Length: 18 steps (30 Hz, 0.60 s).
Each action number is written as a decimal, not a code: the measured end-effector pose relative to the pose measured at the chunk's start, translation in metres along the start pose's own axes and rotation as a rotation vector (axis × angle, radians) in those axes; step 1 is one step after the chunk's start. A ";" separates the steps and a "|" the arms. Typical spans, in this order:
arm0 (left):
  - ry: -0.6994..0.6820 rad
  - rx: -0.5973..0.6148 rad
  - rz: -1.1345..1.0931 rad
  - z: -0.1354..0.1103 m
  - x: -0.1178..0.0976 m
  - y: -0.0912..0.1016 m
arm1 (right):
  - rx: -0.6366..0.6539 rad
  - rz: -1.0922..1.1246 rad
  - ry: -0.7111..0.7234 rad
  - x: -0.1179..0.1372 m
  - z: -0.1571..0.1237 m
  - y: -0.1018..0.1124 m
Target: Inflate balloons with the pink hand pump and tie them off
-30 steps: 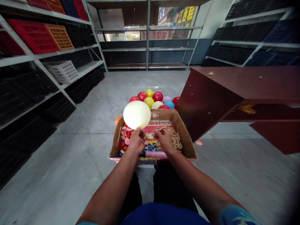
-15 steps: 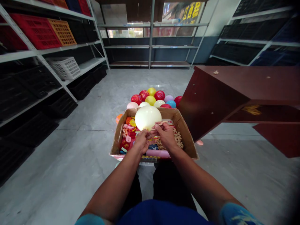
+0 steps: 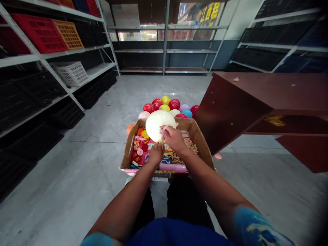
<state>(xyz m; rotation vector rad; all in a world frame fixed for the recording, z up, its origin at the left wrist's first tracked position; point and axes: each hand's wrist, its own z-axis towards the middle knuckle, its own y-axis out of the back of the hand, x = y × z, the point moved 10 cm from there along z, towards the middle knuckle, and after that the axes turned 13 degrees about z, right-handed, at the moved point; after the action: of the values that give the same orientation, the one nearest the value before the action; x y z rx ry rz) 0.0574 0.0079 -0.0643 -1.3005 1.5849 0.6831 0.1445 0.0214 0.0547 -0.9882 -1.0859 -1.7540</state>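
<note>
With the left hand [image 3: 156, 154] we pinch the neck of 1 pale balloon [image 3: 156, 119], which is above the open carton [image 3: 203, 145]; with the right hand [image 3: 173, 138], in front of it, we pinch 1 beige strand [image 3: 176, 125].

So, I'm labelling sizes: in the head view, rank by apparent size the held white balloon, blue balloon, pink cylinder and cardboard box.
1. Cardboard box
2. Held white balloon
3. Pink cylinder
4. Blue balloon

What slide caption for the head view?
Left hand holding an inflated, rounded cream balloon by its neck, right hand a thin beige strand, over an open brown cardboard box.
</note>
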 end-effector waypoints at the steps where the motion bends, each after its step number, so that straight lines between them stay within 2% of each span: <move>1: 0.038 0.017 -0.024 0.000 0.003 -0.003 | 0.096 -0.142 0.048 0.008 0.008 -0.014; 3: 0.093 0.045 -0.052 0.000 0.007 -0.007 | 0.253 -0.310 0.097 0.015 0.018 -0.038; 5: 0.151 0.088 -0.133 0.002 0.010 -0.010 | 0.317 -0.330 0.133 0.022 0.021 -0.047; 7: 0.251 0.168 -0.285 0.002 0.016 -0.014 | 0.280 -0.246 0.212 0.032 0.016 -0.039; 9: 0.351 0.248 -0.441 0.000 0.019 -0.019 | 0.170 -0.103 0.250 0.035 0.005 -0.017; 10: 0.379 0.272 -0.495 -0.001 0.019 -0.020 | 0.097 -0.022 0.217 0.029 -0.002 -0.003; 12: 0.401 0.294 -0.573 -0.002 0.016 -0.021 | -0.051 0.116 0.038 0.002 -0.020 0.021; 14: 0.387 0.313 -0.635 -0.004 0.011 -0.023 | -0.157 0.245 -0.164 -0.032 -0.043 0.032; 16: 0.371 0.336 -0.683 -0.008 0.004 -0.028 | -0.167 0.417 -0.360 -0.065 -0.064 0.022; 18: 0.361 0.351 -0.729 -0.013 -0.003 -0.035 | -0.141 0.560 -0.497 -0.087 -0.077 0.003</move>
<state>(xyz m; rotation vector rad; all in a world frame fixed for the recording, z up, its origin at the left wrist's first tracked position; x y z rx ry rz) 0.0865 -0.0118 -0.0514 -1.6354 1.2741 -0.2819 0.1629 -0.0303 -0.0479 -1.6889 -0.8585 -1.1631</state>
